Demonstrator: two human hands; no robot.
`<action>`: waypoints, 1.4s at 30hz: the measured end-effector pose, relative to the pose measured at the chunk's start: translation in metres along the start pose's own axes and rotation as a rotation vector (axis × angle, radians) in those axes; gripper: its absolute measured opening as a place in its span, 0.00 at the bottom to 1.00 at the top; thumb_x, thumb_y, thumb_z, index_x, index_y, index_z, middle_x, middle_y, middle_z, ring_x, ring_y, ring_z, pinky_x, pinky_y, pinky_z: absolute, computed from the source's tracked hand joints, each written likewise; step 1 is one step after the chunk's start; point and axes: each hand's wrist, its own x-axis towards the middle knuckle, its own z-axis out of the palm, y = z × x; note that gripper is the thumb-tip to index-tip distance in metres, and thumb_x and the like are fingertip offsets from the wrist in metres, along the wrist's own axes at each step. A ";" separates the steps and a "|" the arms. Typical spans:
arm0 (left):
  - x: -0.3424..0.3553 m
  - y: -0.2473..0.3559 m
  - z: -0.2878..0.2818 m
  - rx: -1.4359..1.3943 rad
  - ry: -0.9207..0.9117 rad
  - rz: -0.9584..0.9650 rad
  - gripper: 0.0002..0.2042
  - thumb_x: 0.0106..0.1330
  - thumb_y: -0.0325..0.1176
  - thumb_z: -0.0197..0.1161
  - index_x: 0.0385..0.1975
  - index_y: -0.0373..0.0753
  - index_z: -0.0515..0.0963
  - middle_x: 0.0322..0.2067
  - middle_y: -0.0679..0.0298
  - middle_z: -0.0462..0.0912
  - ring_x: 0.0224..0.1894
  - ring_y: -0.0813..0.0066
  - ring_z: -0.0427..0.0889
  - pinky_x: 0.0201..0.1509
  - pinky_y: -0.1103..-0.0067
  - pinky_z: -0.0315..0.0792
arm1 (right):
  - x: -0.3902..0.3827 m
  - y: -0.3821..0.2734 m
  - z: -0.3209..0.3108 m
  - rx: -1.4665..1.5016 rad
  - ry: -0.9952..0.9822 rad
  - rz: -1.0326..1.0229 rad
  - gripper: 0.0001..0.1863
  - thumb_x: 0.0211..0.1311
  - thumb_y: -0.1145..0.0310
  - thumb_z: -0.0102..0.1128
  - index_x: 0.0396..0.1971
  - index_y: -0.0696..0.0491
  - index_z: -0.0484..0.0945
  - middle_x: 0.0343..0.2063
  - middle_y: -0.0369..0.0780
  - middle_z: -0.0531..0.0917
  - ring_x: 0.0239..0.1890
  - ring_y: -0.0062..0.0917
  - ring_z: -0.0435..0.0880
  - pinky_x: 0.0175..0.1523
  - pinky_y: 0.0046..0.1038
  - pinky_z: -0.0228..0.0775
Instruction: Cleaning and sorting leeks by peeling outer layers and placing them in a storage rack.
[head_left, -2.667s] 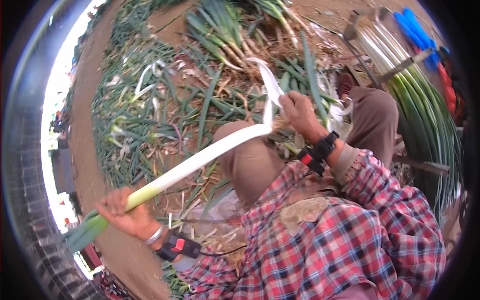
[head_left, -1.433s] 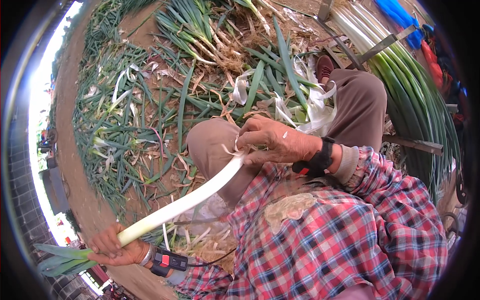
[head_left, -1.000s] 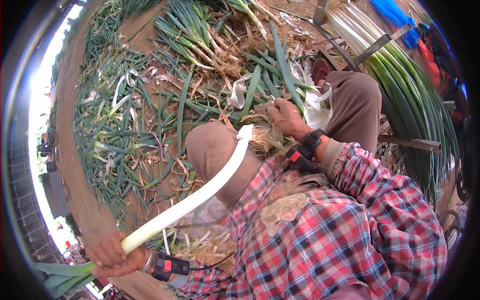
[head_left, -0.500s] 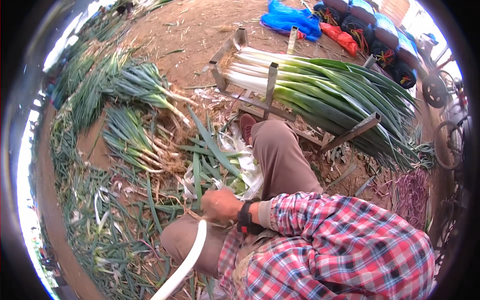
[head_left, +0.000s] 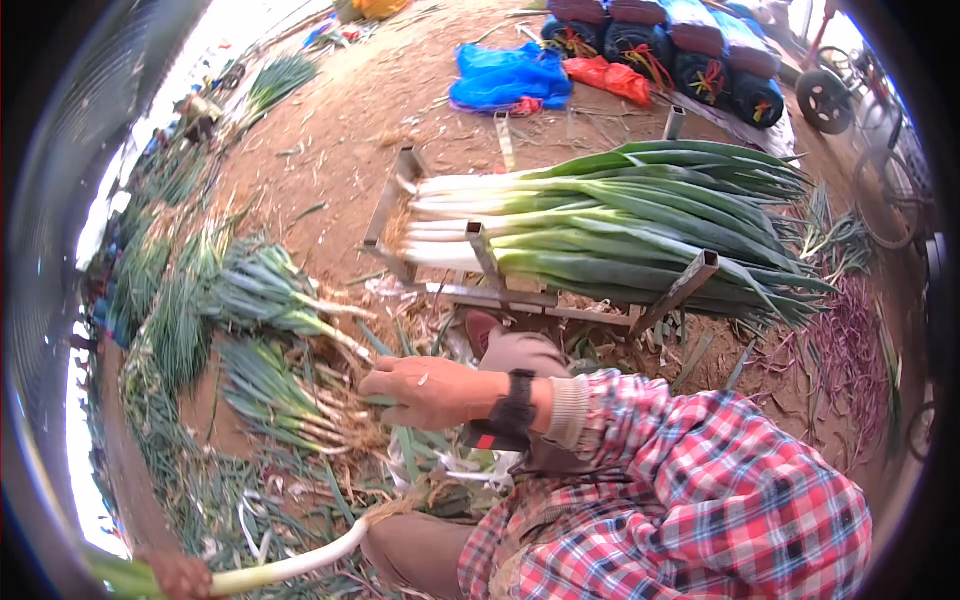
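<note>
At the lower left, my left hand point(head_left: 182, 576) is closed around the green part of a long green onion point(head_left: 300, 565). Its white shank curves right and its root end lies over my knee point(head_left: 410, 550). My right hand point(head_left: 430, 390) is in the middle, apart from this onion, with its fingers bent together and pointing left. A white fleck sticks to the back of it. Whatever its fingers may hold is hidden. Just left of it lies a bunch of untrimmed green onions point(head_left: 275, 395), roots toward me, with another bunch point(head_left: 265, 290) beyond.
A metal frame point(head_left: 680, 290) with upright posts holds a stack of cleaned green onions point(head_left: 600, 215) ahead. Blue plastic sheeting point(head_left: 510, 75), a red bag point(head_left: 610, 78) and bundled rolls point(head_left: 700, 75) lie behind. Loose leaves point(head_left: 200, 500) litter the ground at left; purple strands point(head_left: 850, 350) lie at right.
My right hand has moved up and away from the onion's root end. The onion has swung lower and left, bringing my left hand into view. The whole view has shifted.
</note>
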 end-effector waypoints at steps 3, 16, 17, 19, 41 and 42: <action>0.067 -0.052 0.005 -0.106 -0.120 -0.137 0.15 0.65 0.33 0.61 0.48 0.33 0.75 0.28 0.68 0.77 0.18 0.87 0.66 0.24 0.85 0.66 | 0.016 -0.048 -0.096 0.062 -0.003 -0.266 0.12 0.60 0.69 0.58 0.41 0.57 0.72 0.33 0.48 0.76 0.38 0.44 0.78 0.42 0.39 0.71; 0.135 -0.107 0.392 0.846 -0.541 0.808 0.13 0.55 0.27 0.63 0.38 0.41 0.69 0.22 0.58 0.78 0.26 0.56 0.81 0.28 0.64 0.71 | 0.063 -0.025 -0.281 -1.031 0.037 -0.171 0.13 0.51 0.68 0.63 0.34 0.60 0.77 0.33 0.46 0.79 0.41 0.38 0.79 0.47 0.40 0.70; 0.138 -0.108 0.412 0.806 -0.539 0.834 0.12 0.56 0.27 0.62 0.38 0.41 0.68 0.21 0.58 0.77 0.25 0.56 0.80 0.28 0.65 0.71 | 0.061 -0.016 -0.286 -1.060 -0.064 -0.043 0.14 0.51 0.67 0.63 0.35 0.60 0.77 0.34 0.46 0.79 0.43 0.39 0.79 0.48 0.41 0.70; 0.150 -0.113 0.444 0.712 -0.562 0.855 0.15 0.56 0.29 0.63 0.43 0.41 0.70 0.24 0.58 0.78 0.28 0.57 0.81 0.34 0.66 0.71 | 0.059 -0.002 -0.301 -1.031 -0.050 0.033 0.14 0.51 0.68 0.63 0.36 0.60 0.77 0.34 0.46 0.79 0.42 0.40 0.79 0.47 0.41 0.70; 0.133 -0.399 0.565 0.590 -1.086 0.609 0.15 0.63 0.44 0.57 0.42 0.41 0.79 0.37 0.58 0.81 0.41 0.57 0.79 0.52 0.64 0.69 | -0.042 0.145 -0.361 -1.253 -0.117 0.501 0.28 0.45 0.75 0.64 0.50 0.38 0.76 0.35 0.38 0.73 0.42 0.34 0.75 0.49 0.35 0.66; 0.134 -0.400 0.566 0.621 -1.129 0.573 0.15 0.63 0.45 0.57 0.40 0.41 0.80 0.35 0.59 0.80 0.40 0.58 0.78 0.49 0.64 0.69 | -0.041 0.154 -0.357 -1.221 -0.136 0.534 0.29 0.44 0.75 0.65 0.51 0.38 0.75 0.35 0.38 0.73 0.42 0.34 0.74 0.50 0.35 0.66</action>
